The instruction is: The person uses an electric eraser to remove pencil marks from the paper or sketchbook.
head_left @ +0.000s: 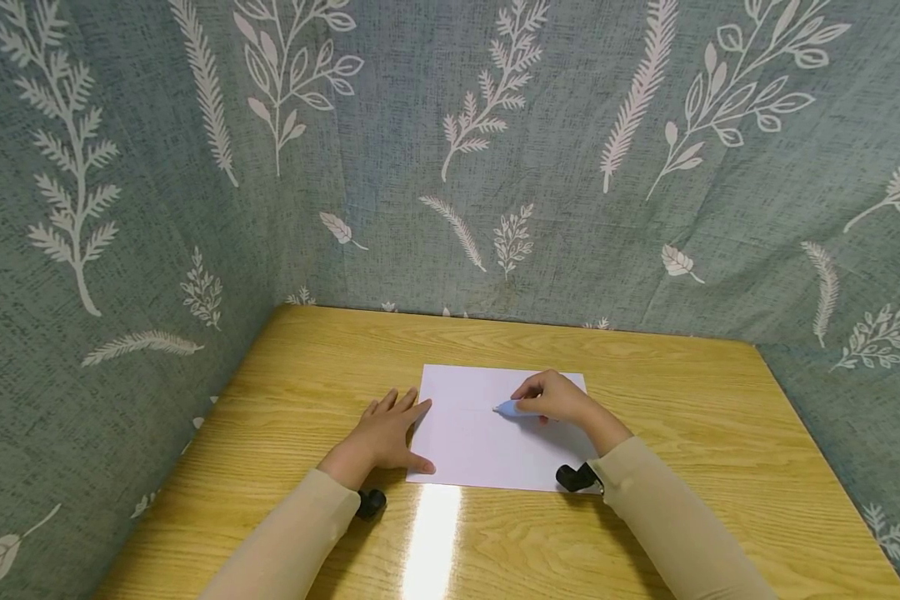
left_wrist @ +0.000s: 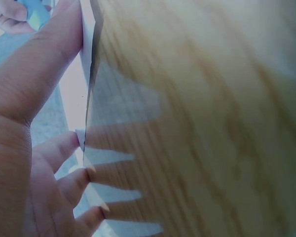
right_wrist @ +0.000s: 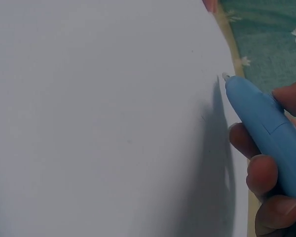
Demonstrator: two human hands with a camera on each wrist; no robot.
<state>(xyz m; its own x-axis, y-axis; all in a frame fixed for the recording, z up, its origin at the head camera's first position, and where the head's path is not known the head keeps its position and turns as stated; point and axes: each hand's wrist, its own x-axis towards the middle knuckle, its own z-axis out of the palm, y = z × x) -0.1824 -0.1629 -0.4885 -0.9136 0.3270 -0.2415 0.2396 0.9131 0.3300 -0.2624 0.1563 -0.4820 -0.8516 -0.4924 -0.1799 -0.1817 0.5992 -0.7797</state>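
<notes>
A thick, light-blue pen-shaped tool (head_left: 516, 408) is held over the right half of a white sheet of paper (head_left: 465, 446), its narrow tip pointed toward the person's left. The barrel is gripped between the thumb and curled fingers of the right hand (head_left: 558, 398); whether the tip is touching the paper cannot be told, though in the right wrist view it is seen close to its own shadow. The left hand (head_left: 382, 437) is spread flat and nothing is grasped by it: the thumb and index fingertip are laid on the sheet's left edge, while the other fingers are rested beside it.

The tool is judged to be light and rigid, probably plastic, with a smooth surface that could be slippery; the tip looks like its most delicate part. It is best taken by the wide barrel, near the seam shown in the right wrist view and behind the tip. The paper is likely thin, easily creased and quick to slide unless pressed at an edge.

The sheet is laid on a wood-grain table (head_left: 330, 358), which is enclosed by leaf-patterned cloth (head_left: 390, 125). The sheet's near right corner is partly hidden by a black wrist device (head_left: 570, 478); another (head_left: 371, 503) is seen under the left sleeve (head_left: 281, 542). Bright glare is reflected just below the paper.
</notes>
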